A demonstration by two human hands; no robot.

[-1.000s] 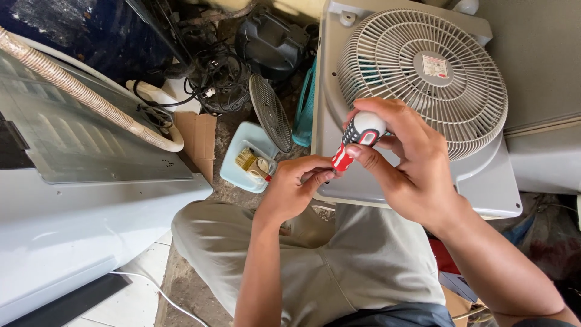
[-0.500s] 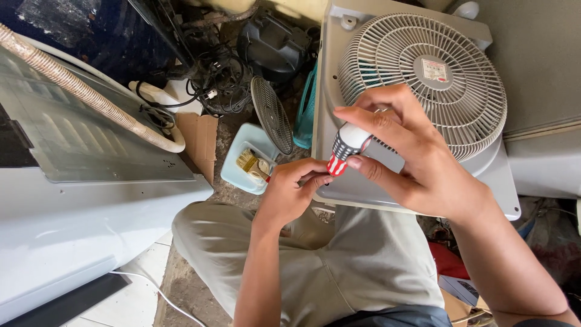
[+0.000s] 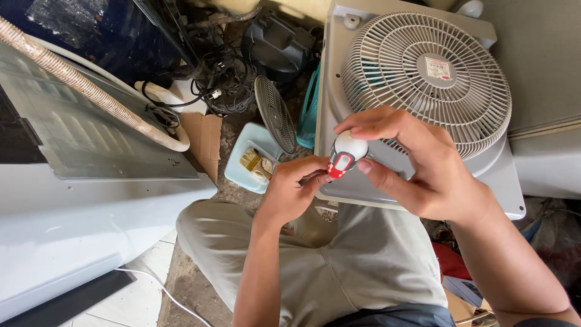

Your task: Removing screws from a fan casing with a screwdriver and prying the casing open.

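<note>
My right hand (image 3: pixel 417 166) grips the white and red handle of a screwdriver (image 3: pixel 344 154), fingers curled round its top. My left hand (image 3: pixel 290 191) pinches the lower part of the tool just below the handle; the shaft and tip are hidden behind my fingers. Both hands hover over the lower left corner of a grey square box fan (image 3: pixel 502 175) that leans in front of me, its round grille (image 3: pixel 423 82) facing up. My knees in beige trousers (image 3: pixel 363 266) sit under my hands.
A white appliance casing (image 3: pixel 72 230) with a ribbed hose (image 3: pixel 85 91) lies at the left. A pale blue tray (image 3: pixel 242 160) with small parts, a loose wire fan guard (image 3: pixel 275 115), tangled black cables (image 3: pixel 218 79) and a cardboard piece (image 3: pixel 203 139) sit on the ground beyond my knees.
Both hands with the screwdriver have shifted slightly left and down along the fan's lower edge, and my right hand has turned round the handle.
</note>
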